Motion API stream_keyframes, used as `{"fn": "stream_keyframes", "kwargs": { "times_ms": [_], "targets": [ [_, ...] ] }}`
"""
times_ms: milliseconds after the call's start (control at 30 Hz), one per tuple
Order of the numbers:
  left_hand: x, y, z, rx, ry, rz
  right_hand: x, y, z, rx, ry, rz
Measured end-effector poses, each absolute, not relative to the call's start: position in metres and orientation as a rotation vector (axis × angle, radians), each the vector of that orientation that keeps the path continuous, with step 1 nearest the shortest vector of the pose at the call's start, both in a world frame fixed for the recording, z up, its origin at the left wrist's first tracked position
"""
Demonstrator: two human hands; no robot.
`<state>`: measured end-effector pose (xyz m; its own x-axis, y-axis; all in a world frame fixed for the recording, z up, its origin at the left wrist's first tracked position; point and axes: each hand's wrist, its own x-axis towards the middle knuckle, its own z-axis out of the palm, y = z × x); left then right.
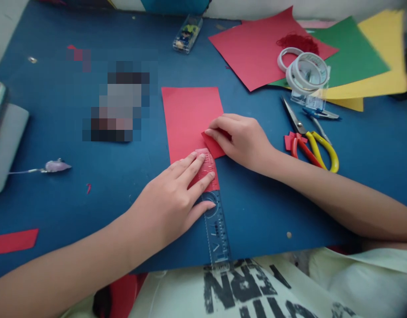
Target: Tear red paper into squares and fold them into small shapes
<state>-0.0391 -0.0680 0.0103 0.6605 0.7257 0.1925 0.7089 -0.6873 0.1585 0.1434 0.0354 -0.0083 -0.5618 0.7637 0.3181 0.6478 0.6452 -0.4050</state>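
Observation:
A red sheet of paper (192,115) lies on the blue table in front of me. Across its lower right part runs a clear plastic ruler (218,229), whose near end reaches the table's front edge. My left hand (176,194) presses the ruler down with its fingers spread flat. Pinched between the thumb and fingers of my right hand (241,139) is a strip of red paper (212,143), lifted along the ruler's right side. Whether the strip is still joined to the sheet lower down is hard to make out.
Scissors (309,139) with red and yellow handles lie at right, beside a blue pen (322,115). Tape rolls (311,70) rest on coloured paper (352,53) at the back right. A clear case (188,34) stands at the back; a red strip (14,241) lies left.

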Motion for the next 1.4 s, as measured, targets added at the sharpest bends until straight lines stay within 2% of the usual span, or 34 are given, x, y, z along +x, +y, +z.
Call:
{"fn": "stream_keyframes", "kwargs": {
  "times_ms": [333, 1400],
  "targets": [
    [-0.038, -0.069, 0.010, 2.802, 1.213, 0.399, 0.143, 0.047, -0.005, -1.208, -2.265, 0.412],
    [-0.038, -0.068, 0.009, 2.783, 1.221, 0.408, 0.139, 0.057, -0.009, -1.298, -2.201, 0.289]
  ]
}}
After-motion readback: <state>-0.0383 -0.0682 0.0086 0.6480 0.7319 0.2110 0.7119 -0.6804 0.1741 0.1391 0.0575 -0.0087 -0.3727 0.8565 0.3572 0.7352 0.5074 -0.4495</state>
